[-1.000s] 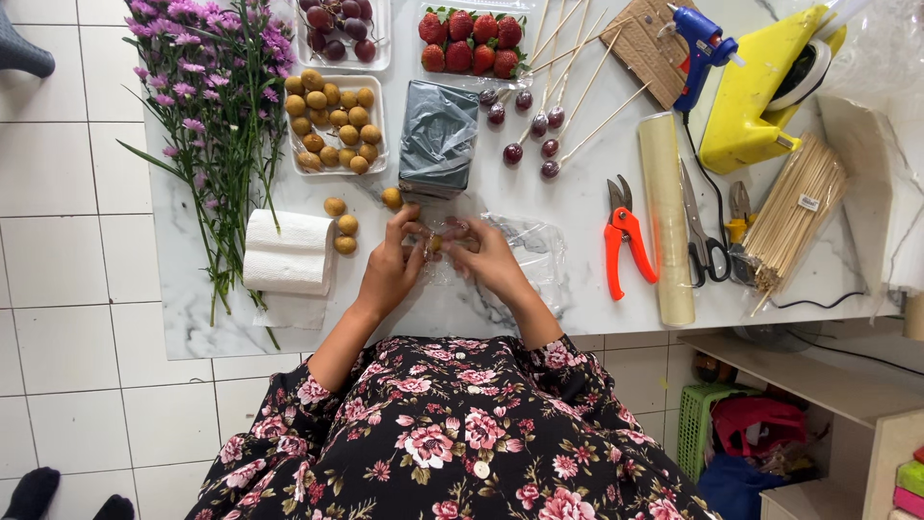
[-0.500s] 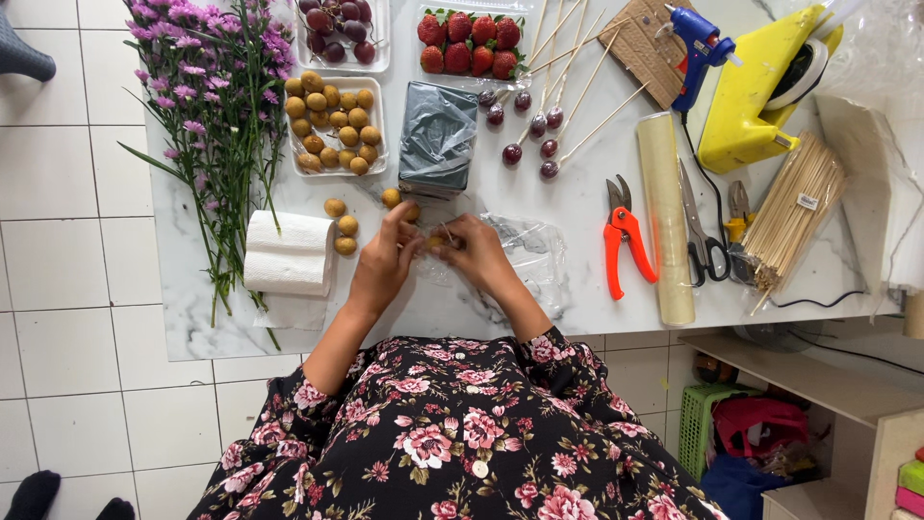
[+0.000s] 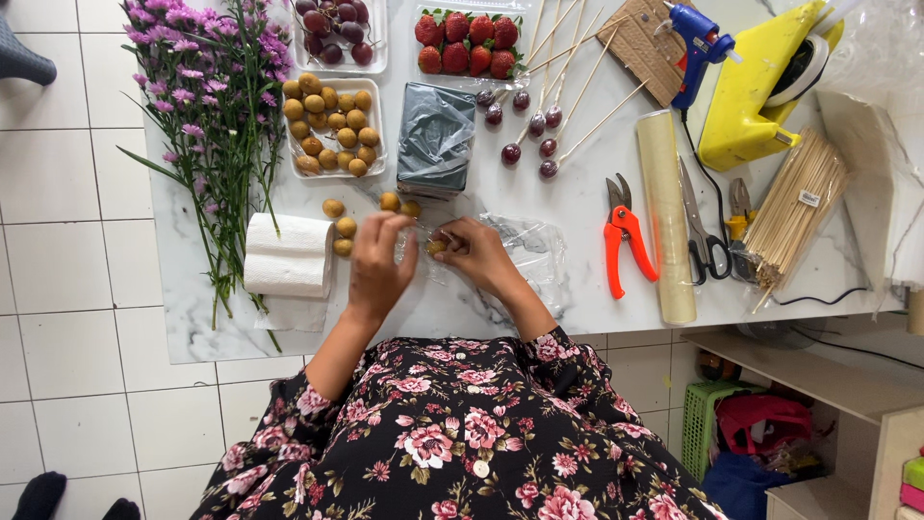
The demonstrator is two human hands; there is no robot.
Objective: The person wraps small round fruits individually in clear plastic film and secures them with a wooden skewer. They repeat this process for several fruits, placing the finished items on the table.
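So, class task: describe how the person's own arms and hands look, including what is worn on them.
Both hands, the left hand and right hand, are bare: no gloves, and no rings or watch that I can make out. The forearms are uncovered too. The sleeves end near the elbows, gathered at the cuff, in dark fabric printed with pink and red roses, matching the rest of the garment.
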